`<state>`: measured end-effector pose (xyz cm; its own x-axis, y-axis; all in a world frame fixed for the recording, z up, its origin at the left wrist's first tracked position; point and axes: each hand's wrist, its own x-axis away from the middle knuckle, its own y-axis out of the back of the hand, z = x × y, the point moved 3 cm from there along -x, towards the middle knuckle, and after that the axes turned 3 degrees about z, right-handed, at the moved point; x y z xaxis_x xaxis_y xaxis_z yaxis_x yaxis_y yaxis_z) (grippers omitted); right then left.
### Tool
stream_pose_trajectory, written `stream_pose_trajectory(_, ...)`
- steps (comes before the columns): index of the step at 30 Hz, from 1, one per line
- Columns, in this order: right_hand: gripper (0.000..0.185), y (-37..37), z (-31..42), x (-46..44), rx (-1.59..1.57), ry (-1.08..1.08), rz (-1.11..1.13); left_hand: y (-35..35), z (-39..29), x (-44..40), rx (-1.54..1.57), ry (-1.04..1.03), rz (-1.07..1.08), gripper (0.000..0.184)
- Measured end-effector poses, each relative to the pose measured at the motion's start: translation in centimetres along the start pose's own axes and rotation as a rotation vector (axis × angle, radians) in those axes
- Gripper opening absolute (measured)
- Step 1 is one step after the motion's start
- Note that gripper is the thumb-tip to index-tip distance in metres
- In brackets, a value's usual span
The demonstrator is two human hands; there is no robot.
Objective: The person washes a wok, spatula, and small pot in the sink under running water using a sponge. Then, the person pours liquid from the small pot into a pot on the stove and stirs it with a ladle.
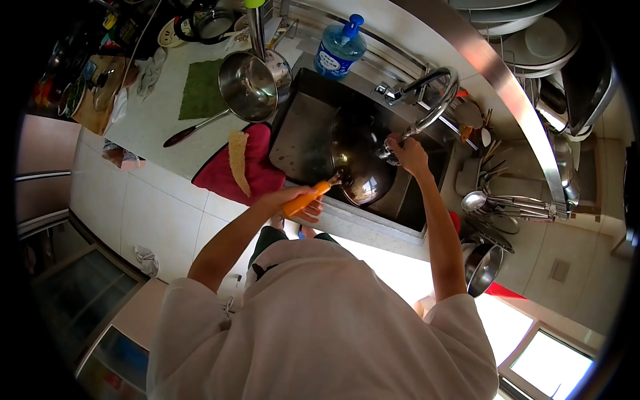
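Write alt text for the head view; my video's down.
A person's left hand grips an orange handle at the rim of a pan in the sink; the right hand holds the faucet spout. Left of the sink: a saucepan and red cloth.

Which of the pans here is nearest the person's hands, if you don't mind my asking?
The dark, round pan in the sink, with the left hand on its orange handle; others, like the steel saucepan on the counter, lie farther off.

Head-height view, forward and down
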<state>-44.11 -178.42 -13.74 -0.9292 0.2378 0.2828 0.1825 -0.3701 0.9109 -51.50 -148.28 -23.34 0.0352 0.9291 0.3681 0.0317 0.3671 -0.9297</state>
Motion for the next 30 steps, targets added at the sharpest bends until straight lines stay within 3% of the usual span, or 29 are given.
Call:
stream_pose_trajectory(3, 0.041, 0.6, 0.5, 0.8, -0.065, 0.014, 0.027, 3.6, 0.4, -2.7, 0.306, 0.124, 0.464, 0.017)
stream_pose_trajectory(7, 0.039, 0.6, -1.4, 1.0, 0.016, -0.029, -0.022, 2.1, -0.1, -2.8, -0.040, 0.097, 0.307, 0.012)
stream_pose_trajectory(10, 0.033, 2.5, -1.5, 1.8, 0.298, 0.045, -0.061, -1.2, -1.3, -2.2, -0.226, 0.089, 0.162, 0.005)
stream_pose_trajectory(13, 0.028, 4.0, -1.3, 1.9, 0.355, 0.081, -0.137, -4.9, -2.5, -0.9, -0.384, 0.065, -0.053, 0.021)
stream_pose_trajectory(16, 0.028, 4.9, -2.2, 1.5, 0.412, 0.166, -0.194, -6.9, -3.3, 0.3, -0.579, 0.144, -0.193, 0.009)
stream_pose_trajectory(22, 0.027, 5.8, -3.8, 1.3, 0.642, 0.066, -0.074, -10.7, -4.3, 3.6, -0.871, 0.150, -0.442, 0.014)
stream_pose_trajectory(25, 0.027, 6.2, -5.3, 1.3, 0.676, 0.101, -0.108, -11.9, -4.3, 5.9, -0.986, 0.151, -0.539, 0.017)
stream_pose_trajectory(30, 0.029, 6.2, -5.6, 1.8, 0.606, -0.018, 0.055, -13.5, -4.1, 8.0, -1.190, 0.205, -0.714, 0.022)
